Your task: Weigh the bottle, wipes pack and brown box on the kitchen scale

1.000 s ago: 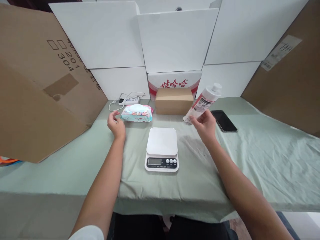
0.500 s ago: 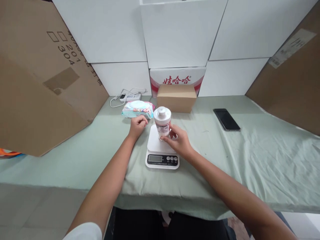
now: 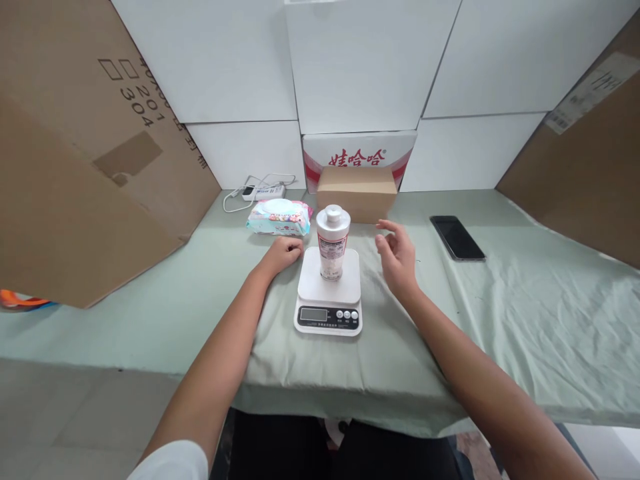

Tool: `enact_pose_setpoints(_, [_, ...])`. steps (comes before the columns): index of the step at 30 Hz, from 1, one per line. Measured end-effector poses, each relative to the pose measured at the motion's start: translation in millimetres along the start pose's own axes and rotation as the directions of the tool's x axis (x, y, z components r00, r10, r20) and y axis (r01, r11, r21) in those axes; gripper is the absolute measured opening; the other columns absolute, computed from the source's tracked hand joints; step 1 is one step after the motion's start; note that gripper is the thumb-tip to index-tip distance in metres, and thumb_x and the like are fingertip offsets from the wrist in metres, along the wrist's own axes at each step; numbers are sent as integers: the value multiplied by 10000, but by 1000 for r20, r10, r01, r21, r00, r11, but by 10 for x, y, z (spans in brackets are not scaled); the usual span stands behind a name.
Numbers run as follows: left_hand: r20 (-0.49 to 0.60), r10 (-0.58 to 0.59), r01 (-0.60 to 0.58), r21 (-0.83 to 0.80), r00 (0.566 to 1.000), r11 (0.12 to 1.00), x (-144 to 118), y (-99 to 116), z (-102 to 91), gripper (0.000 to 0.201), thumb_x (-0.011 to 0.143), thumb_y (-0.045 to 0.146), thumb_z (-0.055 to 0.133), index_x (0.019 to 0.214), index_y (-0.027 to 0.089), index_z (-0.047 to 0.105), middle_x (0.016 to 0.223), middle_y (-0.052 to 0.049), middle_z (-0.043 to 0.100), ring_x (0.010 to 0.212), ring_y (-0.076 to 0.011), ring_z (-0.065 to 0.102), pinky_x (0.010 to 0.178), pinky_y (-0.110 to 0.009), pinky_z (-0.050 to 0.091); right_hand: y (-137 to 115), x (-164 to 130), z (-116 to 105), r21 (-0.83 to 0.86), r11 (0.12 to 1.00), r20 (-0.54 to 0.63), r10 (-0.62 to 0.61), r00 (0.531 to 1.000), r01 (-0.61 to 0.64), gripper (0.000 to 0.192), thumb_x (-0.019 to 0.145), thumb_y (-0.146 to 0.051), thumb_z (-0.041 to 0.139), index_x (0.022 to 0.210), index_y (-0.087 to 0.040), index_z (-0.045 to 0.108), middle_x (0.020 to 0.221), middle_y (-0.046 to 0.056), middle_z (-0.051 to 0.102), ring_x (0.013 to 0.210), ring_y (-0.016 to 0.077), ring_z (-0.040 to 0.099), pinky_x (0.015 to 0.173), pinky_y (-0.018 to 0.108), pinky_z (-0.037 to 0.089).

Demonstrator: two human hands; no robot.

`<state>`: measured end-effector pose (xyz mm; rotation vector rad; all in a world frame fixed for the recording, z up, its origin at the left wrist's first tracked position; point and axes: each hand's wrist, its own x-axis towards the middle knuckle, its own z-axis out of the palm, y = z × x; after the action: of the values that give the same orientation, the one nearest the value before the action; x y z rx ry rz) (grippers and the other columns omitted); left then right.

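A white bottle (image 3: 332,243) with a printed label and a wide cap stands upright on a white kitchen scale (image 3: 313,287). The scale's small display looks dark, with several round buttons beside it. My right hand (image 3: 397,257) is to the right of the scale, apart from the bottle, its fingers loosely curved and apart with nothing in them. Just left of the scale, my left hand (image 3: 284,255) rests on the cloth with its fingers curled in. Nothing shows in that closed hand. A pack of wet wipes (image 3: 279,219) lies right behind it.
A brown cardboard box (image 3: 357,193) stands behind the scale, before a white printed carton (image 3: 360,148). At the back left lies a white power strip (image 3: 264,193) with its cable. A black phone (image 3: 457,237) is on the right. Large cardboard sheets (image 3: 60,167) flank the green tablecloth (image 3: 150,320).
My right hand has let go of the bottle and moved off to the right, leaving it standing on the scale. My left hand has stayed nearly where it was.
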<state>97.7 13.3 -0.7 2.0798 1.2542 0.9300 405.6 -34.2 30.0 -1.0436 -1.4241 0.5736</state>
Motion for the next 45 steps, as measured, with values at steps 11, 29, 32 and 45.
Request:
enact_pose_setpoints(11, [54,-73,75,-35,996,997,14,-29,10,117,675,227,500,577,200,559,574,4,562,597,-158,488,614,-302,340,107,45,-55,-247,919,1,-317,948,307,133,919,-249,588,1024,-236,669,827,10,642,611,135,487,647,330,457])
enact_pose_setpoints(29, [57,-55,59,-68,997,996,28,-19,2,131,689,221,514,566,196,553,568,8,551,599,-154,487,621,-291,351,-224,-237,353,-66,992,372,-72,926,104,442,882,-442,767,1257,-219,696,998,54,758,743,168,574,692,333,505])
enact_pose_setpoints(32, [46,-65,67,-41,997,997,28,-12,-1,142,686,210,502,570,196,582,563,7,561,586,-155,483,605,-292,345,-125,-33,153,-127,987,187,-70,980,94,425,859,-475,779,1194,-229,690,904,21,712,714,157,539,678,324,484])
enact_pose_setpoints(45, [34,-77,77,-14,996,997,27,25,3,132,673,220,493,551,204,541,530,12,540,551,-146,469,583,-297,324,947,604,-828,-386,895,-318,98,943,-223,554,713,-457,772,1177,-160,702,994,106,767,662,146,519,733,398,503])
